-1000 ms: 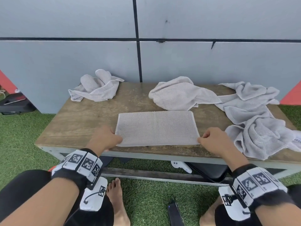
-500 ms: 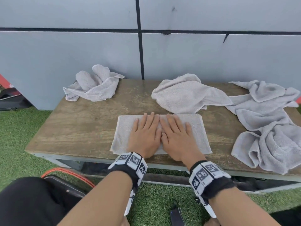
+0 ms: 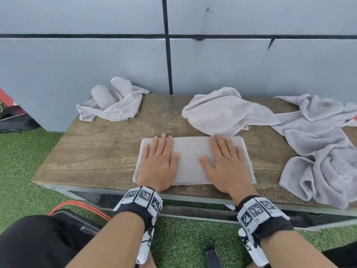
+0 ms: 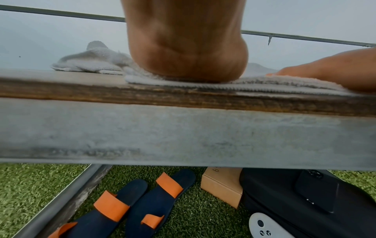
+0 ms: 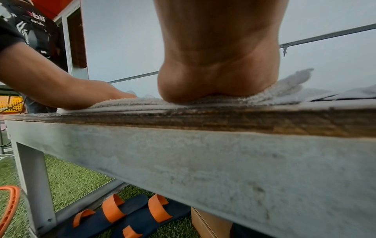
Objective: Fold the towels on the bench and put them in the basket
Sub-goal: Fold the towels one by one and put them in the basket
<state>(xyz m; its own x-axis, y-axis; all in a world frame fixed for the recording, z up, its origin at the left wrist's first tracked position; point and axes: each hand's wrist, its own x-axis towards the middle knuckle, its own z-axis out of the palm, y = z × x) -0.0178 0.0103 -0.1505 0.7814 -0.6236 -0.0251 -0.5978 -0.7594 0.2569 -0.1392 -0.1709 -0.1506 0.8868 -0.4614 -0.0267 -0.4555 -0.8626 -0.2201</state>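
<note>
Grey folded towel under my two hands, left hand, right hand, both flat, fingers straight, grasping nothing; three crumpled towels on wooden tabletop.

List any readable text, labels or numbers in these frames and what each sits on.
"bil": partial white lettering on the black shirt, cut off at the left; the smaller print under it is too blurred to read.
"6": handwritten mark on the cardboard box under the bench, partly hidden.
Wrist bands: square coded markers only, no words.
Towels, bench and sandals: no text.
</note>
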